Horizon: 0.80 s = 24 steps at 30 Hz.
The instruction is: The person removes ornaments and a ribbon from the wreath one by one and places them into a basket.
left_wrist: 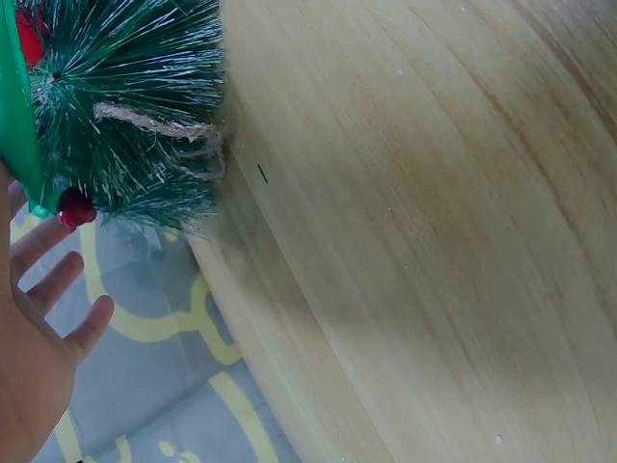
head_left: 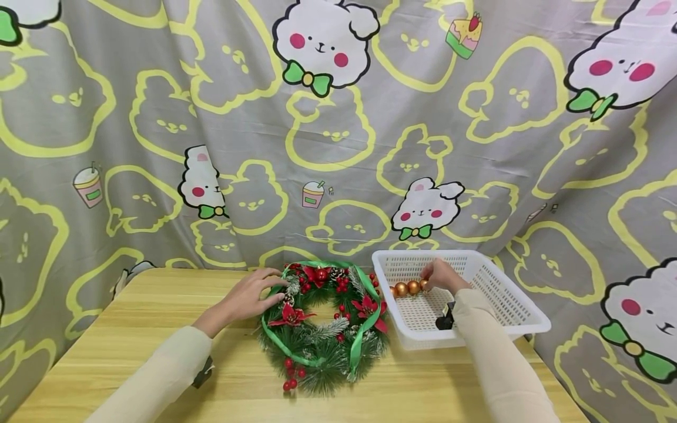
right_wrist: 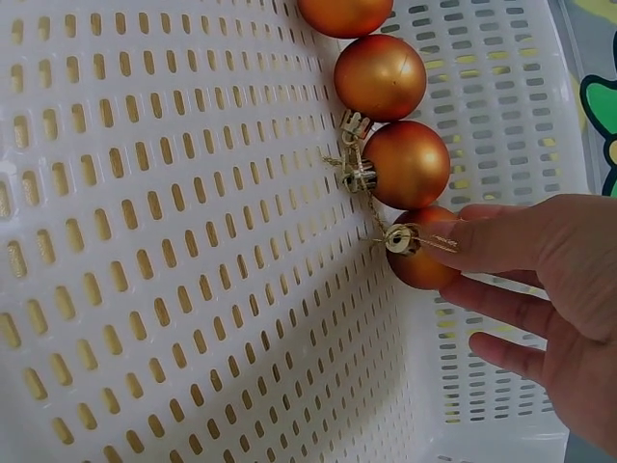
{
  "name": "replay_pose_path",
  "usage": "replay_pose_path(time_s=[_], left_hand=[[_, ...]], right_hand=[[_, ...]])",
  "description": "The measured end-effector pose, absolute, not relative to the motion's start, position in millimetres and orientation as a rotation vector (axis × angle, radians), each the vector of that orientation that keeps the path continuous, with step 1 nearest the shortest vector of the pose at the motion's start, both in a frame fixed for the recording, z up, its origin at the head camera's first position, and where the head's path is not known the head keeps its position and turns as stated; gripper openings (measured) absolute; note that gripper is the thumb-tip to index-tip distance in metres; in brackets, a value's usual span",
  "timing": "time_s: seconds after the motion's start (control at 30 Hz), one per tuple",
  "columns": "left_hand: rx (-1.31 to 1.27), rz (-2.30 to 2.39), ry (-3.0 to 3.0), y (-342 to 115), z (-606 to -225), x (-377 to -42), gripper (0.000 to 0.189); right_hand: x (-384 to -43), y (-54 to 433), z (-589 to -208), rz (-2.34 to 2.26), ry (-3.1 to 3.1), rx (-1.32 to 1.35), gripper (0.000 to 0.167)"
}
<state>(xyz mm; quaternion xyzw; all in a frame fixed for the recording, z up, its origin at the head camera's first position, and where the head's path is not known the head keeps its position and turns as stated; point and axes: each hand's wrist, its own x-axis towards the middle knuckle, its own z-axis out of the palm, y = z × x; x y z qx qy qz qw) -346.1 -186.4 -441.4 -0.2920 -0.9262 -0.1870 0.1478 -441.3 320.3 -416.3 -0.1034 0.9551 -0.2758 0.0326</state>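
A green Christmas wreath [head_left: 324,373] lies on the table, with red flowers, red berries, pinecones and a green ribbon [head_left: 355,352] laid loosely over it. My left hand [head_left: 247,299] is at the wreath's upper left side, fingers extended and spread near the ribbon. In the left wrist view, its fingertips are close to a red berry [left_wrist: 75,207]. My right hand [head_left: 443,276] reaches into a white plastic basket [head_left: 423,339]. Its thumb and fingers pinch the end bauble [right_wrist: 424,275], copper-orange with a gold cap and string. Several matching baubles [right_wrist: 381,77] line up beside it along the basket wall.
The wooden table [head_left: 158,294] carries the wreath in the middle and the basket to the right. A grey curtain [head_left: 338,123] with cartoon prints hangs behind and at both sides. Black wrist devices [head_left: 445,317] show at both sleeves.
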Motion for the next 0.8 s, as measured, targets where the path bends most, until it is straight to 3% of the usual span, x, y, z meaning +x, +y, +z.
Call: replay_pose_path(time_s=[0.37,0.8], left_hand=[[-0.843,-0.537,-2.658,-186.8,-441.4,-346.4,0.032],[-0.841,-0.526,-2.662,-187.0,-440.6,-344.5,0.032]], right_hand=[[-448.0,324.2,-419.6,-0.835,2.918,-0.259,0.029],[-447.2,324.8,-415.0,-0.759,2.962,-0.266,0.022]])
